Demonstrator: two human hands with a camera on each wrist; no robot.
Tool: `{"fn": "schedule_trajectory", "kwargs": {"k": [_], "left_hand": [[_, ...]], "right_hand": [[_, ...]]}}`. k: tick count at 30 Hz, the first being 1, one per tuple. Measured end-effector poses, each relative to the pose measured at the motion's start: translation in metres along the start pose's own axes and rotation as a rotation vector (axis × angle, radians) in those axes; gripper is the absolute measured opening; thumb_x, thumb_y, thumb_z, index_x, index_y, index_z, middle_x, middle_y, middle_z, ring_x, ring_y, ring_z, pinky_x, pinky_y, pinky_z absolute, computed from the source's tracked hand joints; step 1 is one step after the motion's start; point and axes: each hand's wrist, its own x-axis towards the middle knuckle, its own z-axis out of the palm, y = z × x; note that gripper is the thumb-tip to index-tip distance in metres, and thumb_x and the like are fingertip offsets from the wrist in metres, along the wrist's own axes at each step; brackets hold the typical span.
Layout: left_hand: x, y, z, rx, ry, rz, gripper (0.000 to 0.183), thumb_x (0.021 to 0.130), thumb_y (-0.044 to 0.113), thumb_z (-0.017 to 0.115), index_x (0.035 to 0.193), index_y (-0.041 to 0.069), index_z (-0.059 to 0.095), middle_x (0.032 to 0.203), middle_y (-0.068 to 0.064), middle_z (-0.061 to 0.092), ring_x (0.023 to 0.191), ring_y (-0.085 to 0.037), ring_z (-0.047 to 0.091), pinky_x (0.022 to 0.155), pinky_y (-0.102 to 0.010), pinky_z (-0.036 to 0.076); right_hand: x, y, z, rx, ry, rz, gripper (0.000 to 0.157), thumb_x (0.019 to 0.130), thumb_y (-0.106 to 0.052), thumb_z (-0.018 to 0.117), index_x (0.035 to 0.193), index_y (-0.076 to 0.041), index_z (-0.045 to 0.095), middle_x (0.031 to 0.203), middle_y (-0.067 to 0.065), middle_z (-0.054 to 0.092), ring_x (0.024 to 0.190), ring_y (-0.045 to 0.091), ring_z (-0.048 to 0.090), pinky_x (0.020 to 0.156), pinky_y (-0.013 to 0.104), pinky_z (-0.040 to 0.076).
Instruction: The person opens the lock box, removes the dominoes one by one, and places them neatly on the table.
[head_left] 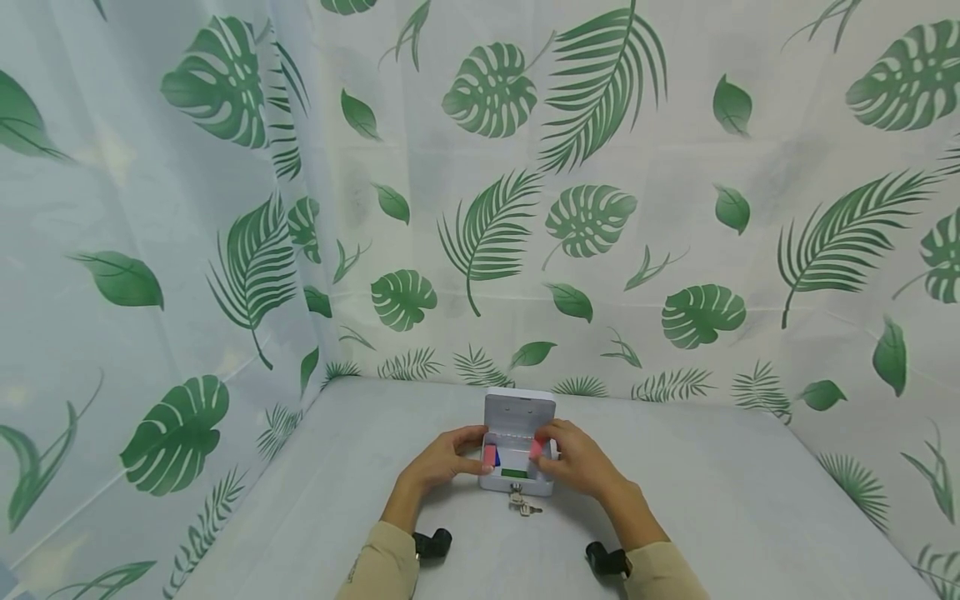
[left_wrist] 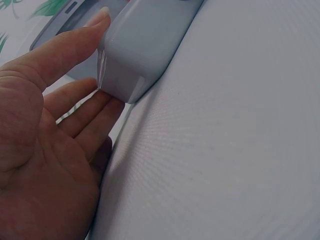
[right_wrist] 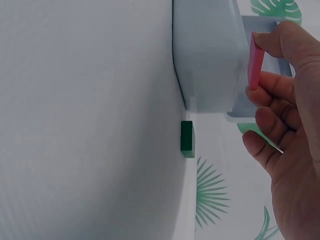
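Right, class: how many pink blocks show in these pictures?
2. One pink block is inside the box, at its left end; the other pink block is held by the right hand. Others may be hidden.

Pale table [head_left: 712, 500], open box [head_left: 495, 483], green block [right_wrist: 187, 139]

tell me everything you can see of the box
The box is pale grey, smooth, round-cornered, perhaps painted metal. Its hinged lid stands open at the back; keys show at its front lock. It sits upright on the table with coloured blocks inside, the left hand touching its left side.
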Motion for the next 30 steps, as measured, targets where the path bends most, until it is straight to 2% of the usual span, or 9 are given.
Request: {"fn": "schedule_trajectory", "kwargs": {"k": [6,10,15,30], "left_hand": [[0.000,0.001,0.000,0.003,0.001,-0.004,0.078,0.085,0.021,0.088,0.153,0.008,0.051,0.156,-0.011,0.054,0.147,-0.033,0.048,0.124,-0.057,0.032],[0.000,0.001,0.001,0.001,0.001,-0.003,0.078,0.085,0.020,0.088,0.152,0.007,0.051,0.156,-0.012,0.054,0.147,-0.033,0.048,0.124,-0.057,0.032],[-0.001,0.001,0.001,0.002,0.002,0.003,0.077,0.085,0.020,0.087,0.152,0.007,0.051,0.156,-0.013,0.054,0.147,-0.034,0.048,0.124,-0.058,0.032],[-0.001,0.000,0.000,-0.001,0.001,0.000,0.076,0.086,0.020,0.087,0.152,0.009,0.052,0.155,-0.011,0.055,0.148,-0.034,0.047,0.124,-0.058,0.032]], "right_hand": [[-0.001,0.007,-0.002,-0.011,0.020,-0.031,0.024,0.089,-0.022,0.080,0.110,-0.013,0.072,0.105,-0.004,0.066,0.093,0.024,0.063,0.077,0.032,0.055],[-0.001,0.011,-0.003,-0.015,0.010,-0.014,0.025,0.089,-0.025,0.080,0.110,-0.014,0.072,0.103,-0.006,0.065,0.093,0.025,0.062,0.076,0.031,0.053],[-0.002,0.012,-0.006,-0.007,-0.009,0.021,0.026,0.090,-0.025,0.080,0.113,-0.013,0.073,0.103,-0.006,0.064,0.092,0.023,0.060,0.075,0.030,0.051],[-0.006,0.023,-0.011,-0.006,0.011,-0.008,0.024,0.088,-0.019,0.079,0.111,-0.011,0.074,0.101,-0.006,0.065,0.087,0.020,0.058,0.069,0.027,0.047]]}}
